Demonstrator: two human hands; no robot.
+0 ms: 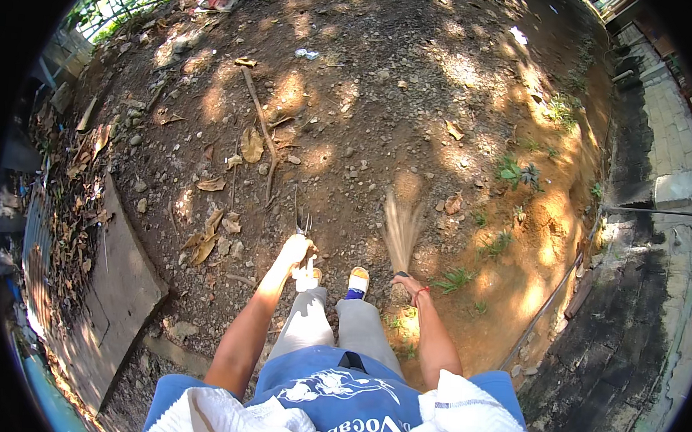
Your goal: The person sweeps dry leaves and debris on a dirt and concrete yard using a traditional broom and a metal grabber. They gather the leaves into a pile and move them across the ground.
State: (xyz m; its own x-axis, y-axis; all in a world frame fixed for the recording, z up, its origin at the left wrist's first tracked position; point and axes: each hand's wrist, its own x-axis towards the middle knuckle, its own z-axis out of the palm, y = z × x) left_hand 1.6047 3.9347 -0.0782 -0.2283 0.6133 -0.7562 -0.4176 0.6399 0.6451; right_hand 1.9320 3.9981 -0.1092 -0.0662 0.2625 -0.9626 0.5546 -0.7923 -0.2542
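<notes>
My right hand [410, 287] grips the bound end of a stick broom [401, 233]. Its pale, thin bristles fan out forward over the soil and look blurred. My left hand [298, 254], in front of my left leg, is closed around a slim tool with thin metal prongs [302, 216] that point away from me. A white part [306, 278] shows below those fingers; whether it belongs to the tool I cannot tell. Between the hands are my feet in light slippers [358, 278], the left one mostly hidden by the hand.
Ahead on the stony ground [356, 128] lie a branch [261, 123] and dry leaves [251, 145]. To the left rests a flat slab [118, 298] beside a leaf heap [82, 214]. Small weeds [454, 279] grow at right, before a pipe [543, 320] and a block wall [674, 122].
</notes>
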